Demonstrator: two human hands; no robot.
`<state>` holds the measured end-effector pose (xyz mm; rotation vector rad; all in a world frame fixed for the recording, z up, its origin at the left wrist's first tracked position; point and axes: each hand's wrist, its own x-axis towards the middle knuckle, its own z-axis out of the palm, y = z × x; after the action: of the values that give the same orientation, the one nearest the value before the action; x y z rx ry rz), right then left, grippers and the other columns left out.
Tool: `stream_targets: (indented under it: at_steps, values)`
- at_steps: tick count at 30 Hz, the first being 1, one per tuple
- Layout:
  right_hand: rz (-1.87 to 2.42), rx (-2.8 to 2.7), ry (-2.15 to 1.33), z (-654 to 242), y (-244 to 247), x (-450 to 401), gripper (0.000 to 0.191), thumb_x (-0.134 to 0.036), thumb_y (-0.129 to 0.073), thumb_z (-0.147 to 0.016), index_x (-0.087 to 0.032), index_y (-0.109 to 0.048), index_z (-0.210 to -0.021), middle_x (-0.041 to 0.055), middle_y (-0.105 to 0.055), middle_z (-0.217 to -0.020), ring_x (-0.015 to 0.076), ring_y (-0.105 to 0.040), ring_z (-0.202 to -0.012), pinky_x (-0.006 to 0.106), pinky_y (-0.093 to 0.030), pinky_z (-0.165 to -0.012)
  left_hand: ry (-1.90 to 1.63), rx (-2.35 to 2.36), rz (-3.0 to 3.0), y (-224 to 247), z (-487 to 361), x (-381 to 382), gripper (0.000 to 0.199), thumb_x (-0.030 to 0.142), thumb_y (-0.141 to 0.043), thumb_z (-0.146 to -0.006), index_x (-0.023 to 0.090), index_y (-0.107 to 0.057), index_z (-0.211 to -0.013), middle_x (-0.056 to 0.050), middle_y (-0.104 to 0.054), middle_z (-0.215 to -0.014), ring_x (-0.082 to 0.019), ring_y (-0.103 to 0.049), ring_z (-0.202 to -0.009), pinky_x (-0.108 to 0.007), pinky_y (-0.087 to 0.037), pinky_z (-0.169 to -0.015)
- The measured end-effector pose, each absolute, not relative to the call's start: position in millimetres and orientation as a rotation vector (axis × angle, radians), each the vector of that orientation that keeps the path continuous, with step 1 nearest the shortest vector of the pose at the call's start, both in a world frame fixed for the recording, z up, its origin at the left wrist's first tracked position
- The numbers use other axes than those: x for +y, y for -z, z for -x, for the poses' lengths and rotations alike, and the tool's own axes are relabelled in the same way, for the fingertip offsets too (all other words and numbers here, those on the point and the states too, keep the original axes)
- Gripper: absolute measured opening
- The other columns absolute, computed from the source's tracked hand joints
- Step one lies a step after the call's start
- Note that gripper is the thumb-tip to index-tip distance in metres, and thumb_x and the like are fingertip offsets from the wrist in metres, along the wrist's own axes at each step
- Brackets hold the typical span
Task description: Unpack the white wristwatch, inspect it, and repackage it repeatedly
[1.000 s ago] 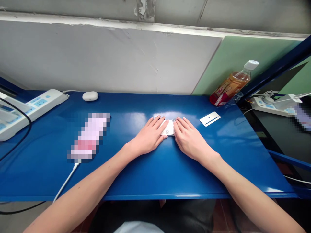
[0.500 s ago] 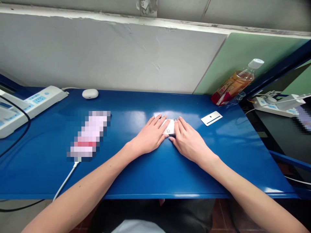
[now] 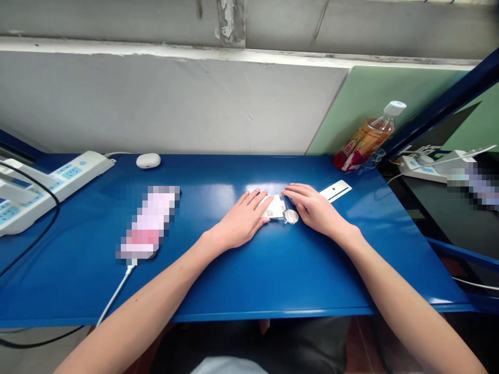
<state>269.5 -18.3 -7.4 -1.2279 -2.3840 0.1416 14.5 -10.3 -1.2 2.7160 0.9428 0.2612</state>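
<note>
In the head view, a small clear plastic bag with a white label (image 3: pixel 274 207) lies flat on the blue desk. My left hand (image 3: pixel 244 218) rests on its left part, fingers stretched out and slightly apart, thumb near the bag's lower edge. A round, silvery-white disc (image 3: pixel 291 216) sits at the bag's right end; whether it is inside the bag I cannot tell. Just right of the disc is my right hand (image 3: pixel 314 208), its fingers extended leftward over the bag's upper right corner, with the thumb tucked partly out of sight. Nothing shows in its grasp.
Behind my right hand lies a white slotted card (image 3: pixel 340 190). A drink bottle (image 3: pixel 364 140) leans at the back right. To the left are a phone (image 3: pixel 150 221) with a white cable, a white earbud case (image 3: pixel 148 161) and a power strip (image 3: pixel 72 174).
My right hand has shifted right, off the label, and the round disc now shows beside the bag. My left hand stays on the bag. The camera view has tilted up slightly.
</note>
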Motion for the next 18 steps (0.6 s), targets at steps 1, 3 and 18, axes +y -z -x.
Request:
stream_targets:
  at_steps: [1,3,18]
  values:
    - [1.180,-2.378,-0.160,-270,9,-17,0.040,-0.013,-0.040,-0.097,-0.014,-0.065,-0.129,0.0155,-0.067,-0.131,0.0273,-0.059,-0.125,0.049,-0.050,-0.105,-0.279,0.913,-2.704,0,-14,-10,0.051,0.035,-0.030,-0.107,0.015,-0.031,-0.153,-0.016,-0.037,-0.158,-0.031,-0.026,-0.150,-0.051,-0.025,-0.120]
    - [1.109,-2.356,-0.193,-271,8,-18,0.035,-0.017,-0.044,-0.099,-0.018,-0.068,-0.125,0.0131,-0.070,-0.125,0.0250,-0.064,-0.117,0.045,-0.054,-0.100,-0.324,0.848,-2.665,-2,-14,-10,0.050,0.034,-0.030,-0.107,0.017,-0.030,-0.153,-0.014,-0.039,-0.157,-0.028,-0.029,-0.149,-0.049,-0.027,-0.120]
    - [1.140,-1.837,-0.335,-274,-28,-27,0.019,-0.038,-0.064,-0.092,-0.024,-0.077,-0.091,0.0057,-0.070,-0.086,0.0204,-0.066,-0.076,0.036,-0.055,-0.071,-0.652,1.119,-2.498,-16,9,8,0.043,0.031,-0.031,-0.106,0.012,-0.052,-0.138,-0.016,-0.055,-0.142,-0.026,-0.053,-0.132,-0.043,-0.041,-0.113]
